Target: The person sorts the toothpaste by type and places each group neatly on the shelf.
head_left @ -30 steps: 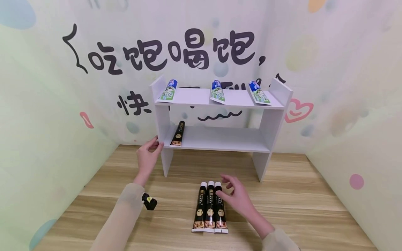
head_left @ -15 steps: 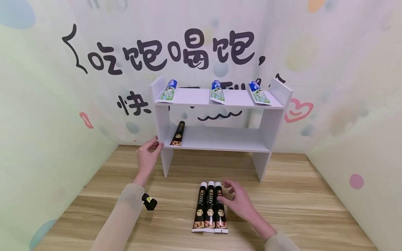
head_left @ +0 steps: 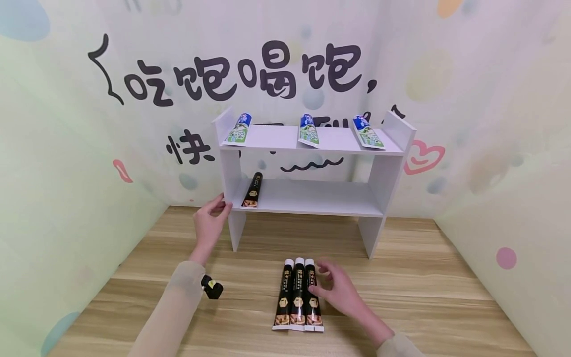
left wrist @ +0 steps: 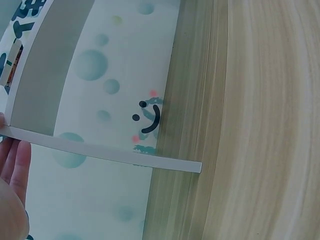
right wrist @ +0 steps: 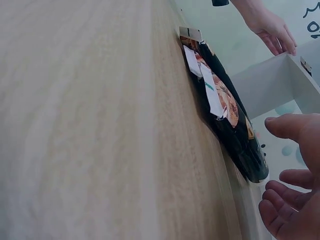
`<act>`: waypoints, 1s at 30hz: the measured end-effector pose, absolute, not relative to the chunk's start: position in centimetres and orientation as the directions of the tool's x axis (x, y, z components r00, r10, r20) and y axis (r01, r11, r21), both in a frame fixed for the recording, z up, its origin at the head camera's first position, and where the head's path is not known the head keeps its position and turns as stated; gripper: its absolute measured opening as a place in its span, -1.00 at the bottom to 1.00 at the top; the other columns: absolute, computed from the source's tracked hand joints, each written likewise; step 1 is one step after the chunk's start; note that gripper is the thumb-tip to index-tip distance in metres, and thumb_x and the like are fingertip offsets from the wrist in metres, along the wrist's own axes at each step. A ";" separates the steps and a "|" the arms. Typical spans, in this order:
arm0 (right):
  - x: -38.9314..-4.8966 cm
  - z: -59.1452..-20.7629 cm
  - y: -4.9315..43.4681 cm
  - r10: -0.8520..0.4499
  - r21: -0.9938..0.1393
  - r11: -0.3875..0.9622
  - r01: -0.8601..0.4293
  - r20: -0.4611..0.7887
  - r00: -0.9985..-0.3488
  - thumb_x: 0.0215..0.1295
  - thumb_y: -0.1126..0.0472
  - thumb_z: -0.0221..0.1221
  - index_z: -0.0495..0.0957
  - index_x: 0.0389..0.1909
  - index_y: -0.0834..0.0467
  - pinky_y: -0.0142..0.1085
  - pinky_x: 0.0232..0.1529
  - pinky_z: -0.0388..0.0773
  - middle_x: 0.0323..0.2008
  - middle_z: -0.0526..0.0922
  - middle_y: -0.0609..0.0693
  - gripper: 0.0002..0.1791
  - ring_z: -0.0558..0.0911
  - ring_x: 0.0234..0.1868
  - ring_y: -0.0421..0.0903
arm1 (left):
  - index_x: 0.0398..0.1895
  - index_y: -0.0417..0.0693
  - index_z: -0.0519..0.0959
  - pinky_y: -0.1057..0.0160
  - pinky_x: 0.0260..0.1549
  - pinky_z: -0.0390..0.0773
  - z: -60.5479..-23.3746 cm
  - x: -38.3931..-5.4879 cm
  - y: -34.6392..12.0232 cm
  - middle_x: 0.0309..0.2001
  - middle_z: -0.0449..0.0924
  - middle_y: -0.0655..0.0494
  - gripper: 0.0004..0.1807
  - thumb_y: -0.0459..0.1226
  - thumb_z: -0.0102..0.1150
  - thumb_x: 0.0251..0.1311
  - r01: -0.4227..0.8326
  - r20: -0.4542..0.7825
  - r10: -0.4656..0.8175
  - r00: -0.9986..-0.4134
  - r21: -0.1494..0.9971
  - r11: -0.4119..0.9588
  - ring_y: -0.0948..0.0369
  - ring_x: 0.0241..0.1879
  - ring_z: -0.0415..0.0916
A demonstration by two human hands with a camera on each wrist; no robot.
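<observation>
My left hand (head_left: 208, 223) holds the left side panel of a white two-tier shelf (head_left: 318, 198), thumb at the front edge and fingers on the outer face. Three black toothpaste tubes (head_left: 298, 297) with white caps lie side by side on the table before the shelf, caps away from me. Beside the rightmost tube hovers my right hand (head_left: 341, 290), fingers loosely bent and thumb spread apart. In the right wrist view, a gap shows between the thumb (right wrist: 287, 126) and the tubes (right wrist: 227, 107); nothing is in the hand.
A similar black tube (head_left: 253, 191) lies at the left end of the middle shelf. Three blue-green toothpaste tubes (head_left: 309, 131) are spread along the top shelf. The wood-grain table (head_left: 424, 282) meets printed walls (head_left: 446, 64) at the back and both sides.
My right hand drew slightly back to the right from the tubes, then shifted a little lower, its thumb back near the rightmost tube. The left hand and the tubes stayed put.
</observation>
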State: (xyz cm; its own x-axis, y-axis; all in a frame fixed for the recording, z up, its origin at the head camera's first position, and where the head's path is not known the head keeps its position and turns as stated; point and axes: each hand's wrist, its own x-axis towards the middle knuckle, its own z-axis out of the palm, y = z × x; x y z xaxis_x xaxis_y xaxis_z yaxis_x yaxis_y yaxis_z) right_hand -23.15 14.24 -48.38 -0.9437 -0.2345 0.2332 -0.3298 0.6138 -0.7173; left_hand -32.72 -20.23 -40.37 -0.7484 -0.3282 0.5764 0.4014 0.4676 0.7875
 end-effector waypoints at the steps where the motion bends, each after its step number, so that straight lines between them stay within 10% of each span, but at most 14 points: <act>1: -23.1 -48.5 14.2 -0.236 -0.716 0.617 -0.328 0.229 -0.944 -0.02 0.05 0.48 0.44 0.26 0.23 -0.14 -0.01 0.63 0.02 0.63 0.14 -0.20 0.60 -0.07 -0.01 | 0.09 -0.23 0.62 0.74 -0.39 0.44 -40.4 -32.7 -20.2 -0.16 0.75 -0.24 -0.60 -0.28 0.35 0.19 0.402 0.577 -0.328 -0.748 0.787 0.468 0.75 -0.42 0.44; 30: -22.9 -48.7 13.4 -0.286 -0.710 0.646 -0.280 0.114 -0.951 -0.02 0.05 0.49 0.41 0.24 0.36 -0.19 -0.06 0.59 -0.14 0.62 0.09 -0.16 0.55 -0.14 -0.08 | 0.09 -0.20 0.63 0.73 -0.40 0.43 -40.5 -32.8 -20.2 -0.16 0.75 -0.21 -0.60 -0.27 0.36 0.19 0.390 0.571 -0.336 -0.749 0.790 0.473 0.72 -0.42 0.44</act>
